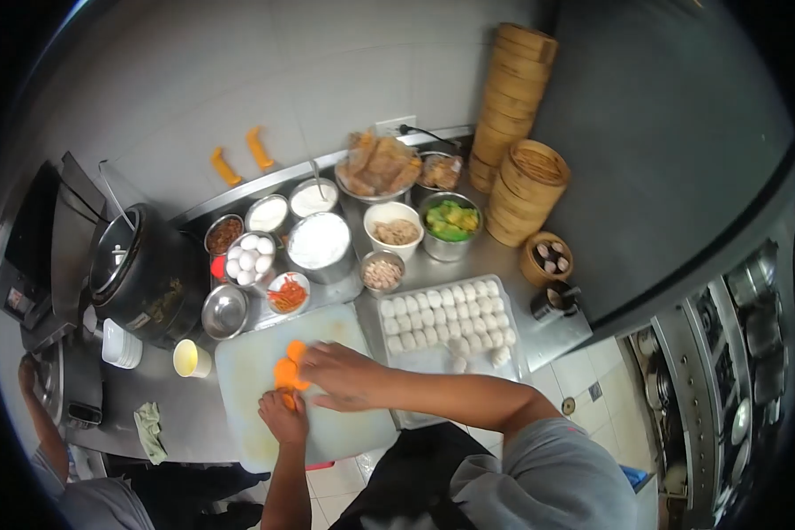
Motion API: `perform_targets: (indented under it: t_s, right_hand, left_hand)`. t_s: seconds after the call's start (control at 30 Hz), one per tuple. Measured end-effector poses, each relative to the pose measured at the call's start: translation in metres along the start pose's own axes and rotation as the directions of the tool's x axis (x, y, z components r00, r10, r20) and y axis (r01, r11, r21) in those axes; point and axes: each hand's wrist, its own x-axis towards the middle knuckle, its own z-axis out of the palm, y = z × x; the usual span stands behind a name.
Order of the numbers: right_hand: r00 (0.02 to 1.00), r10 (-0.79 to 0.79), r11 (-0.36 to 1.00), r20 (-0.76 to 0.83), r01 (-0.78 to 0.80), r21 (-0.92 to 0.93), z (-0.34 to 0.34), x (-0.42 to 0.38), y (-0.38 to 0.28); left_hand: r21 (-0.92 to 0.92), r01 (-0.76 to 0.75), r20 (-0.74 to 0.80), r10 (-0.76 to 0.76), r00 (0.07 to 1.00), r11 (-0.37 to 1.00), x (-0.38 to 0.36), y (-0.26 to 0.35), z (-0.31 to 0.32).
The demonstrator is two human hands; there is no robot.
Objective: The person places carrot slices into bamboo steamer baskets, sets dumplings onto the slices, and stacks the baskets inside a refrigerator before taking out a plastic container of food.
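Round orange carrot slices (286,372) lie in an overlapping row on the white cutting board (247,433). My left hand (284,418) is at the near end of the row, its fingers closed on a piece of carrot (289,401). Just right of the slices, my right hand (340,375) is curled, its fingers bent toward the carrot. What it grips, if anything, is hidden beneath it.
Behind the board are a bowl of eggs (250,259), a pot of white powder (320,241) and a bowl of orange shreds (289,292). A tray (514,366) of white dough balls stands right, near bamboo steamers (528,192). Another person's hand (29,374) is far left.
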Motion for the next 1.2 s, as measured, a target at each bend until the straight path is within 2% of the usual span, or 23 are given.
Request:
perform_targets:
  t_s: [0.03,0.1,0.17,0.23,0.27,0.33,0.4,0.47,0.5,0.57,0.6,0.67,0.7,0.77,0.8,0.87,0.9,0.97,1.0,1.07,1.13,1.17,1.2]
  right_hand:
    - [1.000,-0.018,1.000,-0.007,0.018,-0.021,-0.002,-0.038,-0.010]
    - [0.991,0.111,0.992,-0.071,-0.107,0.059,0.007,-0.115,-0.023]
    - [0.951,0.303,0.953,0.067,-0.304,0.003,-0.008,-0.173,-0.045]
    - [0.900,0.435,0.900,0.021,-0.434,-0.044,-0.020,-0.220,-0.056]
    - [0.899,0.438,0.898,0.018,-0.436,-0.059,-0.029,-0.235,-0.058]
    - [0.770,0.594,0.756,-0.232,-0.633,-0.166,-0.050,-0.249,-0.063]
    - [0.770,0.494,0.724,-0.404,-0.622,-0.300,-0.084,-0.246,-0.048]
    - [0.741,0.423,0.630,-0.522,-0.654,-0.418,-0.134,-0.228,-0.028]
    - [0.735,0.340,0.576,-0.587,-0.656,-0.487,-0.162,-0.217,-0.012]
    - [0.699,0.224,0.465,-0.680,-0.690,-0.556,-0.216,-0.200,0.022]
    - [0.669,0.191,0.412,-0.718,-0.719,-0.560,-0.242,-0.193,0.041]
    - [0.654,0.188,0.286,-0.733,-0.750,-0.596,-0.286,-0.189,0.095]
    - [0.663,0.181,0.299,-0.726,-0.741,-0.602,-0.301,-0.193,0.120]
    - [0.611,0.459,0.124,-0.646,-0.763,-0.634,-0.321,-0.197,0.164]
    - [0.619,0.452,0.133,-0.642,-0.758,-0.638,-0.323,-0.198,0.175]
    - [0.591,0.570,0.141,-0.571,-0.755,-0.640,-0.328,-0.204,0.189]
    - [0.605,0.556,0.147,-0.569,-0.746,-0.650,-0.336,-0.201,0.190]
    - [0.606,0.397,0.364,-0.689,-0.793,-0.488,-0.359,-0.190,0.180]
    - [0.615,0.384,0.373,-0.689,-0.786,-0.494,-0.378,-0.178,0.172]
    - [0.646,0.195,0.422,-0.738,-0.735,-0.531,-0.433,-0.140,0.153]
    - [0.688,0.017,0.384,-0.725,-0.675,-0.631,-0.485,-0.103,0.146]
    - [0.694,0.000,0.393,-0.720,-0.662,-0.638,-0.507,-0.084,0.147]
    - [0.721,-0.028,0.283,-0.692,-0.658,-0.698,-0.528,-0.067,0.149]
  left_hand:
    - [0.038,-0.019,-0.048,0.021,0.999,0.999,-0.002,0.002,-0.001]
    - [0.024,-0.011,-0.043,0.012,0.999,1.000,-0.004,0.006,-0.004]
    - [0.000,-0.009,-0.059,0.009,0.998,1.000,-0.009,0.005,-0.009]
    - [0.018,0.012,-0.060,-0.011,0.998,1.000,-0.005,0.007,-0.007]
    - [0.003,0.010,-0.065,-0.010,0.998,1.000,-0.005,0.006,-0.002]
    - [0.029,-0.053,-0.150,0.057,0.987,0.998,-0.006,0.002,-0.004]
    - [-0.024,-0.039,-0.164,0.035,0.986,0.999,-0.008,0.001,-0.008]
    - [-0.005,-0.126,-0.249,0.121,0.961,0.992,-0.010,-0.002,-0.011]
    - [0.000,-0.117,-0.265,0.113,0.958,0.993,-0.009,0.003,-0.014]
    - [-0.047,-0.131,-0.179,0.121,0.976,0.990,-0.015,0.013,-0.024]
    - [-0.038,-0.118,-0.194,0.108,0.975,0.992,-0.022,0.022,-0.027]
    - [0.021,-0.050,-0.106,0.052,0.993,0.999,-0.042,0.051,-0.026]
    - [0.005,0.007,0.010,-0.007,1.000,1.000,-0.052,0.064,-0.026]
    - [0.013,0.050,0.003,-0.050,0.999,0.999,-0.069,0.084,-0.020]
    - [0.014,0.077,0.004,-0.077,0.997,0.997,-0.075,0.092,-0.016]
    - [0.012,0.126,0.023,-0.126,0.992,0.992,-0.076,0.100,-0.016]
    - [0.007,0.171,0.013,-0.171,0.985,0.985,-0.076,0.101,-0.016]
    - [0.006,0.222,-0.010,-0.222,0.975,0.975,-0.075,0.098,-0.010]
    - [0.003,0.228,-0.025,-0.228,0.973,0.974,-0.075,0.099,-0.009]
    - [0.026,0.237,0.024,-0.237,0.971,0.971,-0.072,0.103,-0.011]
    - [0.008,0.247,0.000,-0.247,0.969,0.969,-0.073,0.103,-0.011]
    - [0.013,0.255,0.016,-0.256,0.967,0.967,-0.074,0.104,-0.013]
    - [0.019,0.263,0.033,-0.263,0.964,0.965,-0.072,0.106,-0.013]
